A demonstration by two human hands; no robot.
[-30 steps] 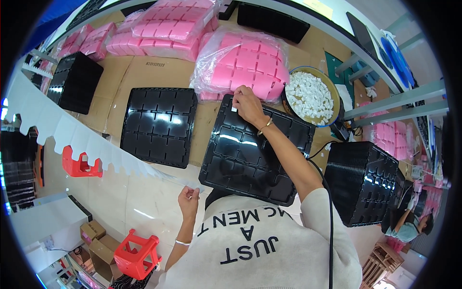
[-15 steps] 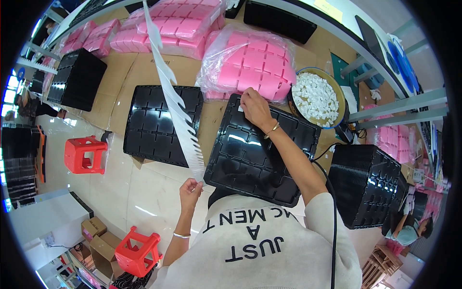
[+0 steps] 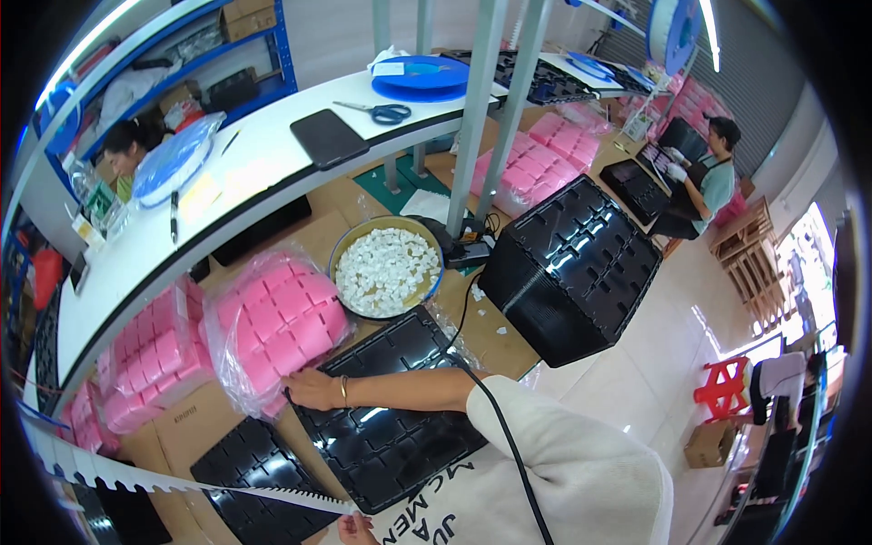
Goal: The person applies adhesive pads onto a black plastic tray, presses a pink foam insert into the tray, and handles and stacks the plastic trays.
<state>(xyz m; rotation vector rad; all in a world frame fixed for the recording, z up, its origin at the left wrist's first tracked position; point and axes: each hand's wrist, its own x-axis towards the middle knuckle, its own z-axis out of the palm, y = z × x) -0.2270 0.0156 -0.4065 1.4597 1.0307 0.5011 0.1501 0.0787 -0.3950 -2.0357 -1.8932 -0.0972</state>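
A black compartmented plastic tray [image 3: 409, 450] lies in front of my body. My right hand [image 3: 314, 390] rests at its far left corner, fingers bent and pressed together; whatever they hold is hidden. At the lower edge, my left hand [image 3: 356, 530] pinches the end of a long white strip with a toothed edge [image 3: 136, 478]. The strip runs off to the left, over a second black tray [image 3: 241, 463]. Just beyond my right hand are pink foam blocks [image 3: 282, 304] in clear plastic wrap.
A round pan [image 3: 338, 250] full of small white pieces [image 3: 386, 272] stands behind the tray. To the right is a tall stack of black trays [image 3: 577, 263]. A black cable [image 3: 500, 409] crosses my right arm. Grey posts [image 3: 472, 118] rise beyond; a co-worker [image 3: 708, 186] sits far right.
The view has swung to the right, so the tray and both hands appear lower and further left. My right hand stays at the same tray corner; the white piece under its fingers no longer shows.
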